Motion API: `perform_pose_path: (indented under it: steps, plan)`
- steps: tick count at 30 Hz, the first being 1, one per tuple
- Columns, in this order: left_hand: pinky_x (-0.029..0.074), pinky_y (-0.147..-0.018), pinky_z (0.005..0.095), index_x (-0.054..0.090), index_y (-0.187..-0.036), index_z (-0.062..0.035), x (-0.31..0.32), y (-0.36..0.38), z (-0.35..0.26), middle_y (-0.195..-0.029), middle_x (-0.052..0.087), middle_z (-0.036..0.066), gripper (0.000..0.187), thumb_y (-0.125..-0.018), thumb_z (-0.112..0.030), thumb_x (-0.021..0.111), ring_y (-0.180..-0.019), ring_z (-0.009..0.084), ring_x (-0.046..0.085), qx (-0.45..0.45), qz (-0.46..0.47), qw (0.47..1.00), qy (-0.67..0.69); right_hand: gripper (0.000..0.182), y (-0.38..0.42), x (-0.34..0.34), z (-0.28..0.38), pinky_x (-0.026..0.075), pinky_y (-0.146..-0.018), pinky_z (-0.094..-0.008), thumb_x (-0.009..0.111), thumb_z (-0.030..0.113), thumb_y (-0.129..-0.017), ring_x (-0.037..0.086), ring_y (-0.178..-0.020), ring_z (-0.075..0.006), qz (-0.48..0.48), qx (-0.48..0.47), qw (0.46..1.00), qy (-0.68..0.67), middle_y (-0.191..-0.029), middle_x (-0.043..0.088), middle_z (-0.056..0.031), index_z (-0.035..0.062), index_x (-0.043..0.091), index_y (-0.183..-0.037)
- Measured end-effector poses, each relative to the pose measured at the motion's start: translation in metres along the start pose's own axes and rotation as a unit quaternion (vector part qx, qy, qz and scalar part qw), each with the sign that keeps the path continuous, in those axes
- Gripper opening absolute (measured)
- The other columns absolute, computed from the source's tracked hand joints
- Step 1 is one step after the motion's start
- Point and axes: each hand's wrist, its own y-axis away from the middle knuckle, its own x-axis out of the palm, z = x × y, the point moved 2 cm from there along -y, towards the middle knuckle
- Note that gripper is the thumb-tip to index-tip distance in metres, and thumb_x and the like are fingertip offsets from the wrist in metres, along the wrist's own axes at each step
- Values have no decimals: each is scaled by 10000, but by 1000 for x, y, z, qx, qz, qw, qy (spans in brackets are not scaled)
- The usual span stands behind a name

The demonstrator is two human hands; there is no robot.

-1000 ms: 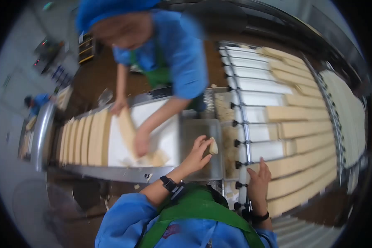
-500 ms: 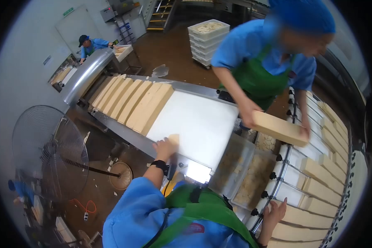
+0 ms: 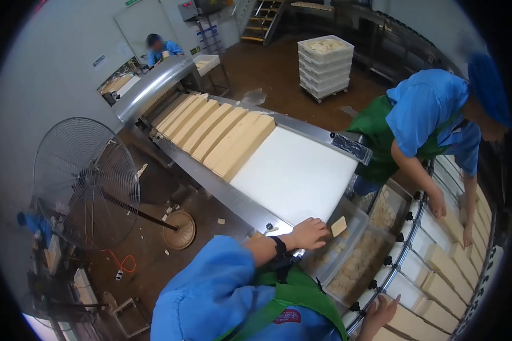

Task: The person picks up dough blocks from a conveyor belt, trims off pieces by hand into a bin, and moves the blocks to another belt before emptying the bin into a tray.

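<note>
My left hand point(image 3: 312, 233), with a dark band at the wrist, is over the near end of the white belt point(image 3: 293, 176), fingers stretched out to the right. A small thin cream-coloured slice point(image 3: 339, 226) is just beyond its fingertips, apart from them, over the clear plastic bin point(image 3: 352, 213). Beside the rack's metal rail, my right hand point(image 3: 381, 312) is open with its fingers apart, near long cream-coloured slabs point(image 3: 418, 324) on the rack. More thick slabs point(image 3: 242, 148) lie side by side on the belt's far half.
A co-worker point(image 3: 432, 119) in a green apron leans over the rack on the right, hands at a slab. Bins of cream pieces point(image 3: 358, 267) stand between belt and rack. A fan point(image 3: 88, 182) stands left; stacked crates point(image 3: 324, 67) and another person point(image 3: 162, 48) are farther back.
My left hand has moved right from the belt's left edge, and the slice has left its fingers. The co-worker has carried a slab over to the rack. My view has shifted.
</note>
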Motion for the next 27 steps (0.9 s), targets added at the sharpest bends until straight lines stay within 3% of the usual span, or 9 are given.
perform_pose_path:
  steps: [2,3,4,6,7,12,18,27]
  plan:
    - [440,-759,397,597,-891,-95,7,7,7,-914,561,91,253,-727,-287,598,-867,280,541,26,78,996,-37,264,4,-1,-7,303,-1008,-487,609,115,-753,361,-1232,-438,24,14,1000,4,-1397,321,-268,65,617,-1012]
    - [445,-748,389,608,-828,-101,15,8,12,-901,565,77,209,-703,-269,597,-861,270,545,48,119,990,-50,293,4,-1,-6,293,-1015,-487,639,79,-717,350,-1244,-435,15,5,1000,0,-1395,318,-273,71,614,-1009]
    - [454,-710,379,588,-700,-116,26,9,17,-853,566,43,133,-629,-228,594,-841,249,554,20,90,993,-79,331,5,-2,-5,283,-1022,-488,670,44,-682,340,-1255,-433,6,2,1000,1,-1394,315,-278,77,611,-1006]
    - [457,-698,383,600,-740,-138,11,10,13,-850,567,41,144,-611,-202,606,-847,248,558,24,48,996,-66,354,0,-9,2,288,-1012,-496,667,41,-684,345,-1252,-433,22,13,1000,-3,-1386,323,-281,84,602,-1029]
    - [450,-713,379,610,-771,-144,24,13,22,-893,570,48,167,-606,-172,608,-861,253,552,11,87,995,-56,354,-3,-11,3,296,-1003,-495,666,44,-687,353,-1245,-431,26,9,1000,-4,-1381,328,-279,90,603,-1032]
    - [391,-866,435,639,-922,-152,10,9,4,-1068,551,78,275,-656,-118,574,-1022,281,499,25,57,990,-127,337,-7,-19,-1,325,-961,-479,667,72,-704,393,-1198,-411,55,41,998,-7,-1365,352,-254,121,614,-1033]
    - [348,-920,419,638,-968,-153,3,4,-5,-1132,531,60,297,-681,-127,566,-1099,251,461,28,37,984,-169,293,-8,-25,0,284,-985,-481,659,128,-745,367,-1212,-389,65,65,995,-28,-1385,328,-237,112,630,-1036]
    - [348,-924,414,622,-960,-132,-3,2,-7,-1116,542,56,280,-688,-115,561,-1091,253,471,20,63,986,-150,262,-13,-29,2,289,-1000,-466,630,54,-744,361,-1229,-388,81,64,995,-13,-1396,324,-218,93,652,-1002]
